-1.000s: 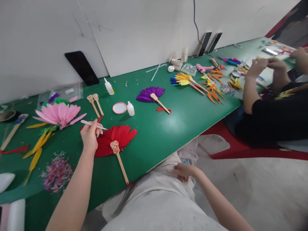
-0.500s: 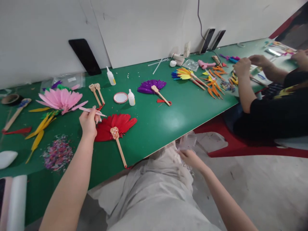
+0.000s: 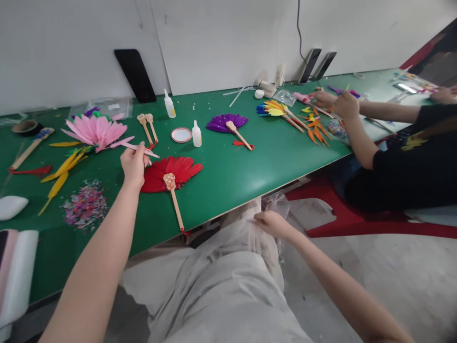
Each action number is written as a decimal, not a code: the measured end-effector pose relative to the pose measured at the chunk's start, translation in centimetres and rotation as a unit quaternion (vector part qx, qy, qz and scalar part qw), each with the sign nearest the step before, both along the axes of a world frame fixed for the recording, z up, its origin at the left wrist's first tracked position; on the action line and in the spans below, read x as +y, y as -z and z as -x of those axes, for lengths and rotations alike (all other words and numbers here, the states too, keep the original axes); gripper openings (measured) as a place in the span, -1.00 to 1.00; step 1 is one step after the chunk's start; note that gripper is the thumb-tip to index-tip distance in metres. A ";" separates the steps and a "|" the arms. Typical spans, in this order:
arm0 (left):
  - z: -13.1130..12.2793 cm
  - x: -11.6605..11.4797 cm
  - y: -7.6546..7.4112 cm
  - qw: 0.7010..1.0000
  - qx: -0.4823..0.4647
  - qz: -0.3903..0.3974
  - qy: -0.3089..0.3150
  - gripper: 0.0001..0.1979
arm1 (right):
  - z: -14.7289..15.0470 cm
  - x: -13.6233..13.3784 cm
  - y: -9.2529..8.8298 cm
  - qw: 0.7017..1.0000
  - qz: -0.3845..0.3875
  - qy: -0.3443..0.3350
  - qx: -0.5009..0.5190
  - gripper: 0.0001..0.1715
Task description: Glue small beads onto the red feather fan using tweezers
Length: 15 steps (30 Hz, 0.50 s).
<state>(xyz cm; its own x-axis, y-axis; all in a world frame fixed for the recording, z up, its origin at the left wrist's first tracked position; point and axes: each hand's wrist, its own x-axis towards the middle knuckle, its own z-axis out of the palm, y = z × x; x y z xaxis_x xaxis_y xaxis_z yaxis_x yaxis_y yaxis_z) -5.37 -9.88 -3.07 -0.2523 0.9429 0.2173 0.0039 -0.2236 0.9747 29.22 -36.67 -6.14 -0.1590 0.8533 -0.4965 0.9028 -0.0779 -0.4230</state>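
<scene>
My left hand (image 3: 134,164) is closed round a thin pink stick (image 3: 142,149) and hovers over the left edge of a red feather fan (image 3: 170,172) with a wooden handle, lying on the green table (image 3: 243,166). My right hand (image 3: 270,222) is down below the table edge by my lap. Its fingers pinch a clear plastic bag (image 3: 282,206) hanging there.
A pink feather fan (image 3: 95,131), loose yellow feathers (image 3: 60,174), a heap of sequins (image 3: 85,206), two glue bottles (image 3: 196,135), a white lid (image 3: 181,135) and a purple fan (image 3: 224,124) lie around. At the right, a person in black (image 3: 400,162) works over orange feathers (image 3: 316,129).
My right hand has risen a little by my lap and taken hold of the clear bag. My left hand keeps the pink stick over the red fan. The neighbour's hands reached further left.
</scene>
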 end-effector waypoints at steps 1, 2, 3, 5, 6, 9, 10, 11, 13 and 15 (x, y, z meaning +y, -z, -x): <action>0.0 0.0 0.0 1.000 0.000 -0.001 -0.004 -0.70 | -0.6 0.7 -0.3 1.000 -0.016 0.014 0.000 -0.73; 0.0 0.0 0.0 1.000 0.001 -0.001 -0.007 -0.70 | -1.0 1.3 -0.6 0.999 -0.031 0.028 0.001 -0.73; 0.1 -0.1 0.0 1.000 0.002 -0.002 -0.009 -0.70 | -1.2 1.6 -0.8 0.998 -0.046 0.041 0.002 -0.72; 0.1 -0.3 -0.1 1.000 0.005 -0.001 -0.011 -0.70 | -1.3 1.8 -1.0 0.996 -0.069 0.062 0.005 -0.72; 0.2 -0.4 -0.1 1.000 0.006 0.000 -0.010 -0.71 | -1.1 1.5 -1.0 0.995 -0.076 0.067 0.008 -0.72; 0.2 -0.7 -0.3 1.000 0.011 0.005 -0.007 -0.73 | 0.7 -0.2 -0.4 0.995 -0.081 0.052 0.039 -0.71; 0.2 -0.8 -0.3 1.000 0.013 0.007 -0.006 -0.73 | 1.8 -1.0 -0.1 0.994 -0.082 0.038 0.058 -0.69; 0.3 -0.8 -0.3 1.000 0.014 0.010 -0.006 -0.73 | 3.1 -1.7 0.3 0.993 -0.084 0.024 0.076 -0.68; 0.3 -1.0 -0.3 1.000 0.015 0.015 -0.005 -0.72 | 5.9 -3.0 0.9 0.991 -0.087 0.001 0.104 -0.67; 0.4 -1.1 -0.3 1.000 0.018 0.020 -0.005 -0.70 | 8.3 -3.4 0.9 0.986 -0.089 -0.016 0.138 -0.78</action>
<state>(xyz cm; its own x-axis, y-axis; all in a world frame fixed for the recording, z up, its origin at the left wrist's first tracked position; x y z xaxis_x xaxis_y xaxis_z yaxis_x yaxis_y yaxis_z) -5.77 -10.98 -2.81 -0.2539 0.9486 0.1889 0.0418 -0.1844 0.9820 20.90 -40.06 -7.00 -0.2952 0.9157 -0.2728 0.7521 0.0466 -0.6574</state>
